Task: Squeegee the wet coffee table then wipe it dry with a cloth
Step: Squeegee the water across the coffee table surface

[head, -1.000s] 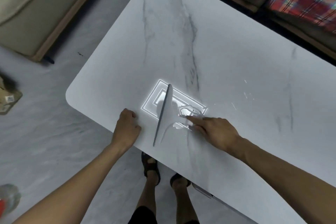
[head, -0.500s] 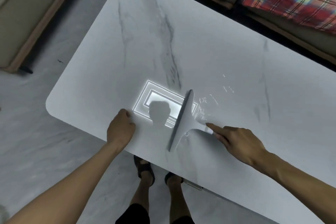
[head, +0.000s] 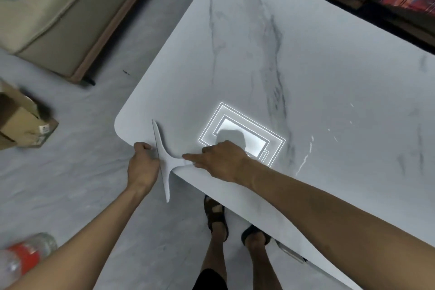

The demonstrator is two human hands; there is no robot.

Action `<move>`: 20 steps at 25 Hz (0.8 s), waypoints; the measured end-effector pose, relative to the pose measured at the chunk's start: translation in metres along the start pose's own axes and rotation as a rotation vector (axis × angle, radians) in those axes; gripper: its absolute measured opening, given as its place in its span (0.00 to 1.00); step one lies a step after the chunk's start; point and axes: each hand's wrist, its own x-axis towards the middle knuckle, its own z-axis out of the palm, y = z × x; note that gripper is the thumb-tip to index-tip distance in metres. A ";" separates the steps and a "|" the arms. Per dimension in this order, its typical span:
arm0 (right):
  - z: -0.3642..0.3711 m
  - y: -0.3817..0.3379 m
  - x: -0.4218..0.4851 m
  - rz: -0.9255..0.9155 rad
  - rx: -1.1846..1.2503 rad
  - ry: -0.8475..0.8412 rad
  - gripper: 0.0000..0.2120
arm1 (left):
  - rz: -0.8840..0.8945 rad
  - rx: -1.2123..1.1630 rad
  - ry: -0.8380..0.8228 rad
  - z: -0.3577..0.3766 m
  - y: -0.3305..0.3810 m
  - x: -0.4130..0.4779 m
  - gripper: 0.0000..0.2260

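While half off coffee table, white squeegee.

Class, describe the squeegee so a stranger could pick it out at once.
Find the white marble coffee table and its near-left rounded corner. There the right hand holds a pale grey squeegee overhanging the edge. It is the only T-shaped tool, with a long thin blade.

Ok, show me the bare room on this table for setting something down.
The white marble-look coffee table is bare across its far half, around the dark veins. Water streaks lie right of the bright rectangular reflection. Crowded: the near left corner, where the right hand holds the grey T-shaped squeegee beside the left hand.
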 end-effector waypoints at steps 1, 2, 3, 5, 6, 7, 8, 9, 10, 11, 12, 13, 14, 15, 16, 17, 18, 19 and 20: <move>-0.002 0.004 0.005 0.006 0.008 -0.006 0.21 | 0.000 -0.006 -0.014 0.001 0.000 0.002 0.14; -0.005 0.010 0.006 0.017 0.020 -0.002 0.21 | 0.002 -0.020 -0.035 0.002 0.003 0.004 0.14; -0.008 0.019 0.004 0.043 0.040 0.019 0.21 | 0.012 -0.031 -0.064 0.005 0.007 0.004 0.13; -0.013 0.044 -0.014 0.159 0.105 0.083 0.20 | 0.067 -0.025 -0.133 0.012 0.018 0.002 0.14; -0.015 0.059 -0.029 0.243 0.139 0.109 0.20 | 0.102 -0.008 -0.170 0.018 0.025 0.000 0.16; -0.015 0.073 -0.048 0.329 0.169 0.128 0.20 | 0.140 0.015 -0.203 0.023 0.032 -0.003 0.17; -0.015 0.085 -0.070 0.409 0.201 0.140 0.21 | 0.176 0.036 -0.234 0.028 0.038 -0.006 0.17; -0.013 0.095 -0.093 0.483 0.231 0.148 0.21 | 0.210 0.051 -0.262 0.034 0.044 -0.010 0.17; -0.009 0.102 -0.119 0.553 0.254 0.153 0.21 | 0.245 0.058 -0.289 0.042 0.052 -0.015 0.17; -0.003 0.107 -0.147 0.619 0.266 0.154 0.20 | 0.280 0.063 -0.313 0.050 0.060 -0.021 0.16; 0.005 0.110 -0.177 0.680 0.264 0.148 0.19 | 0.319 0.069 -0.332 0.058 0.069 -0.027 0.16; 0.012 0.110 -0.207 0.734 0.254 0.139 0.19 | 0.360 0.078 -0.353 0.068 0.078 -0.034 0.16; 0.019 0.110 -0.236 0.778 0.248 0.131 0.19 | 0.398 0.089 -0.379 0.077 0.086 -0.041 0.16; 0.023 0.109 -0.262 0.820 0.249 0.126 0.19 | 0.432 0.102 -0.408 0.085 0.094 -0.048 0.15; 0.026 0.106 -0.282 0.863 0.256 0.125 0.19 | 0.458 0.116 -0.439 0.092 0.100 -0.054 0.14; 0.026 0.103 -0.296 0.897 0.269 0.128 0.19 | 0.473 0.128 -0.469 0.097 0.104 -0.058 0.14; 0.025 0.097 -0.305 0.916 0.289 0.139 0.20 | 0.473 0.135 -0.489 0.101 0.107 -0.063 0.13; 0.023 0.089 -0.307 0.908 0.308 0.153 0.20 | 0.460 0.133 -0.496 0.103 0.109 -0.067 0.13; 0.022 0.077 -0.304 0.870 0.323 0.164 0.20 | 0.446 0.125 -0.487 0.103 0.109 -0.070 0.13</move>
